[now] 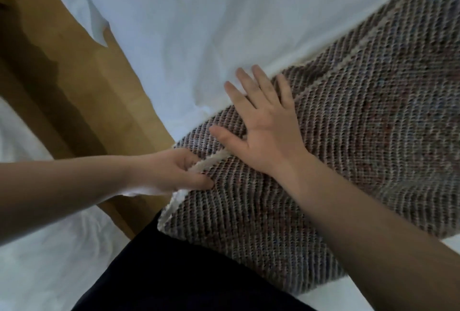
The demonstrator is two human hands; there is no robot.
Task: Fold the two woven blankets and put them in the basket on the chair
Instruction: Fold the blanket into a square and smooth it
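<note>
Nearest the camera, a dark garment (174,273) is filling the bottom of the view, part of the person wearing the camera. Two bare forearms are reaching out from the near edge. One woven blanket (348,148) is showing; it is lying folded on the white sheet (199,11) of a bed, running from the near middle towards the far right corner, mottled brown, grey and blue with a cream border. A second blanket, the basket and the chair are lying outside this view.

The left hand (171,171) is gripping the blanket's near-left corner, thumb and fingers curling round the cream edge (211,160) where it is folding over. The right hand (263,126) is lying flat on top of the blanket just beyond, fingers straight and spread, palm pressing down.

Left of the bed, a strip of brown wooden floor (74,74) is showing, with another stretch of white cloth (37,248) at the near left. The sheet is spreading wrinkled to the far edge. No writing or labels can be read anywhere.
</note>
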